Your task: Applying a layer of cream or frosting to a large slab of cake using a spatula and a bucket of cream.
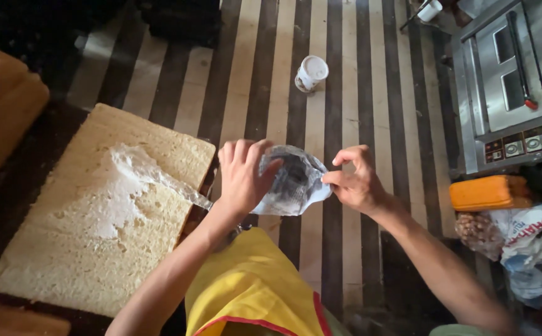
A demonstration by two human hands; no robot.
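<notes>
Below my hands, the largest thing is the one broad pale-yellow rectangular sponge slab (103, 218) on the dark desk (9, 230), lying flat so its top can take the one patch of white cream (118, 190) smeared across it. One long metal spatula blade (177, 190) rests on the slab's right edge with its tip in the cream, parked within reach. Next comes the one crumpled clear plastic bag (293, 183), held up between my two hands over the striped floor (345, 93), just right of the slab. My left hand (243, 177) wraps its side, grip closed around the plastic; my right hand (358, 183) pinches the bag's edge between thumb and forefinger, pulling it taut. Smallest, one white lidded tub (311, 73) lies tipped on the floor, well apart.
</notes>
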